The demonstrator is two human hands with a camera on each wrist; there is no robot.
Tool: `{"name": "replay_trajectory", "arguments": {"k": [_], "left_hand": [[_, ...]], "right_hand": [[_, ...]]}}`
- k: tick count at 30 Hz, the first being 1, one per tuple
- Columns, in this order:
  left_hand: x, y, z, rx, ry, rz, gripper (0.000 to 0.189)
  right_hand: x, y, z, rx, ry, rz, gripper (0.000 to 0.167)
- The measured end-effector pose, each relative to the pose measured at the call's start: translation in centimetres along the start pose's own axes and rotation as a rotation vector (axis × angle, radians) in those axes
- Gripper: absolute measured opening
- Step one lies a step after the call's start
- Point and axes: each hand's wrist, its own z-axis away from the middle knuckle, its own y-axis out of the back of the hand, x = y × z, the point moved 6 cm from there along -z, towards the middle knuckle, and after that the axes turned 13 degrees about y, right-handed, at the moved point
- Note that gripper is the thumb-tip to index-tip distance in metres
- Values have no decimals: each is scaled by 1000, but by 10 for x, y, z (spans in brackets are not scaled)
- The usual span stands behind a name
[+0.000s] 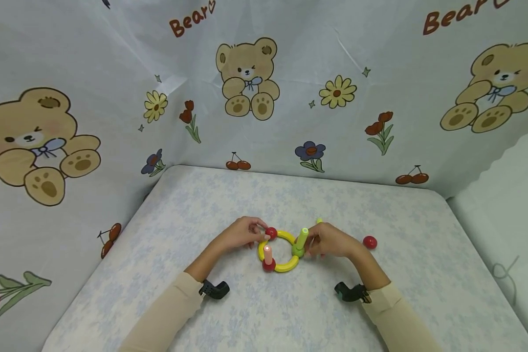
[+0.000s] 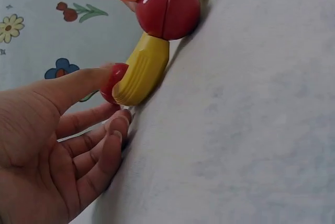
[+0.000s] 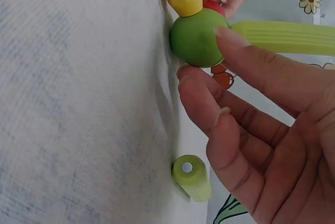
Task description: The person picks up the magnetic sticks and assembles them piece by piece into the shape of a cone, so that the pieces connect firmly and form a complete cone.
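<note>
Head view: "Bear" [image 1: 192, 18] appears twice beyond one ring [image 1: 286, 266]. Left hand [image 1: 242, 232] pinches one red ball [image 1: 271, 232], right hand [image 1: 333, 239] one green ball [image 1: 297, 251].

A pale, blue-mottled table [image 1: 440, 244] bears a yellow ring [image 1: 287, 267] set with balls [image 1: 269, 265]. A loose red ball [image 1: 370, 242] and a green rod [image 3: 194, 182] lie nearby.

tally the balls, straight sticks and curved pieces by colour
Red balls: 3
Green ball: 1
Yellow curved pieces: 3
Pink stick: 1
Light green sticks: 2
Total: 10
</note>
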Motion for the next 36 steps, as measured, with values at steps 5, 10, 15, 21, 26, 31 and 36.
{"name": "replay_trajectory", "arguments": {"k": [5,10,15,21,26,31,36], "left_hand": [[6,-1,5,-33,-19,-10,34],[6,-4,3,85,-50,-48,27],[1,-7,0,227,-43,-100,19],[3,-8,-1,117,-54,-112,15],[8,-5,6,-39,-80,-112,28],[14,-5,9,-28,-131,-121,28],[11,-7,5,93,-119,-138,20]], "right_hand": [[-1,0,-1,-2,13,3,18],[-1,-3,-2,-18,-1,-9,17],[-2,-5,-2,-46,7,-23,20],[-4,-8,-1,-76,30,-22,29],[-4,-10,1,-87,19,-39,30],[-4,-10,4,-112,-7,-57,29],[-5,-8,8,-143,-18,-55,26]]}}
